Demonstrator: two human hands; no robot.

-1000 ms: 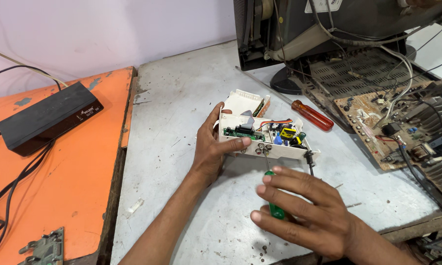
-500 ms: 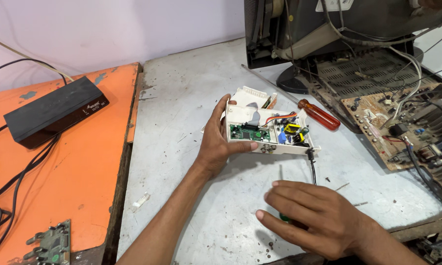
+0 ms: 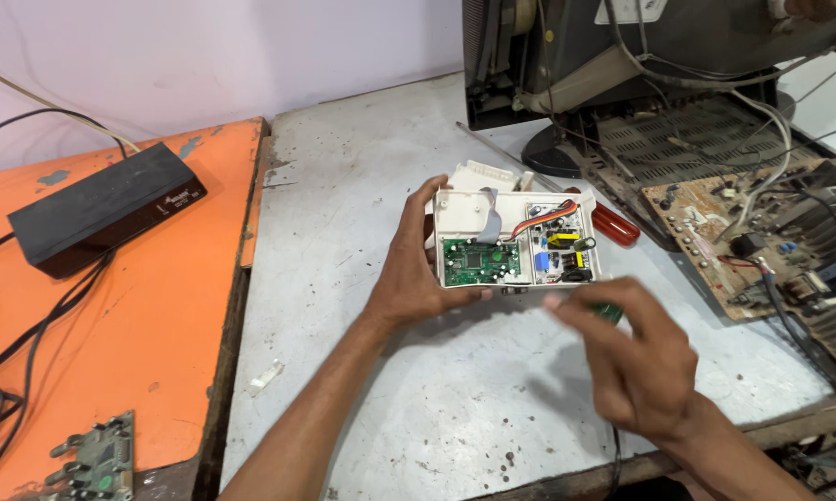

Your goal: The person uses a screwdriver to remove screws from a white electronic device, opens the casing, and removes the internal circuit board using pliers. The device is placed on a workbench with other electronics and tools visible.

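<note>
My left hand (image 3: 416,269) grips the left edge of an opened white device case (image 3: 515,243) and tilts it up, so its inside faces me. Inside sit a green circuit board (image 3: 478,262) on the left and a small power board with red and orange wires (image 3: 559,243) on the right. My right hand (image 3: 627,357) hovers just below the case's lower right corner, blurred, with its fingers curled around a green-handled tool (image 3: 609,313) that is mostly hidden.
A red-handled screwdriver (image 3: 613,224) lies behind the case. An opened television chassis (image 3: 641,65) and its brown circuit board (image 3: 715,232) fill the right. A black set-top box (image 3: 102,206) rests on the orange table (image 3: 112,353), with a small board (image 3: 98,459) at the lower left.
The case has been tipped up and turned to face the camera. My right hand has risen from the tabletop towards the case's lower right corner.
</note>
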